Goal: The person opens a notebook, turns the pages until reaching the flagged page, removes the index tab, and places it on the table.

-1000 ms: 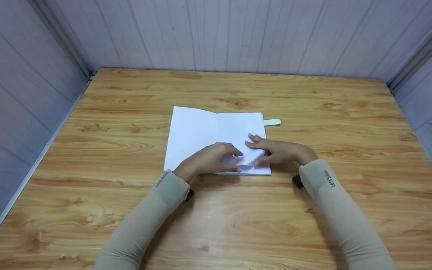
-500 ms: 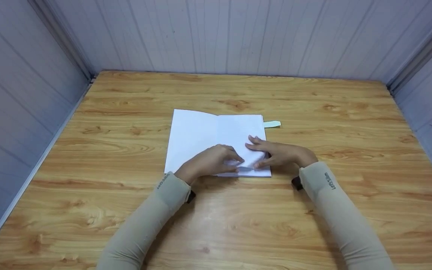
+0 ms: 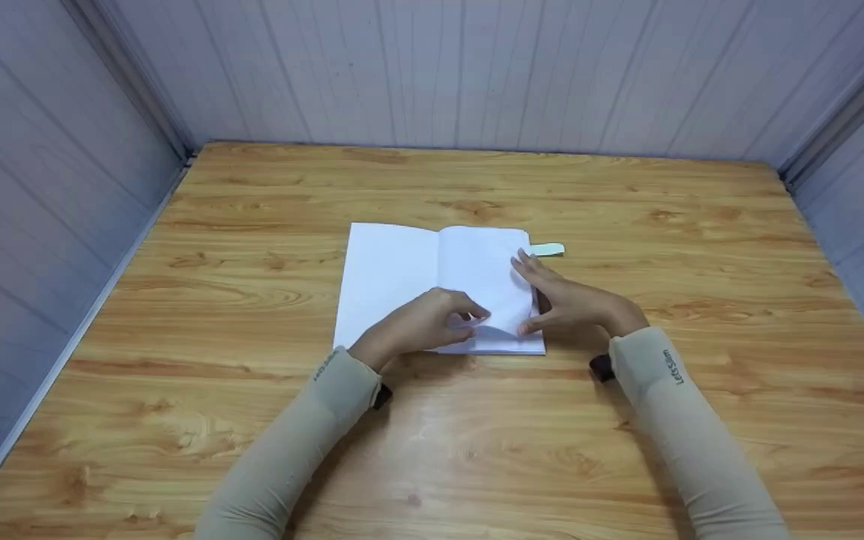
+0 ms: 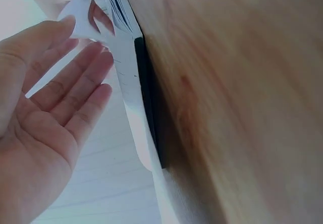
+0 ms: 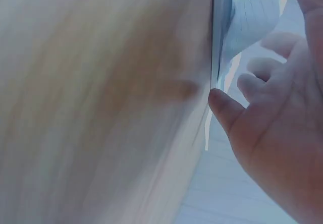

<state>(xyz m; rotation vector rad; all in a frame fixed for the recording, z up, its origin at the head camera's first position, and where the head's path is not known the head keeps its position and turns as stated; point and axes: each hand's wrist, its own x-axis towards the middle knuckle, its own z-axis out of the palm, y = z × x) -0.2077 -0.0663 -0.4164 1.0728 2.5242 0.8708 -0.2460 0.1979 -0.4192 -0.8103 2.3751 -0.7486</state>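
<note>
At the middle of the wooden table (image 3: 432,457), an open notebook (image 3: 387,266) is laid flat, its stack of leaves held between covers. A page (image 3: 481,259) on its right side is bowed up at the near edge and pinched narrowly between thumb and forefinger of the left hand (image 3: 421,322). The right hand (image 3: 571,304) is spread wide along the right edge; whether the page is pressed by its thumb cannot be told. A pale strip (image 3: 548,249) is seen jutting out at the far right, its inner end hidden. A dark cover edge (image 4: 146,88) is shown only from the left wrist, ruled lines most plainly from the right. Both sleeves (image 3: 289,435) are cut off at the near side.
</note>
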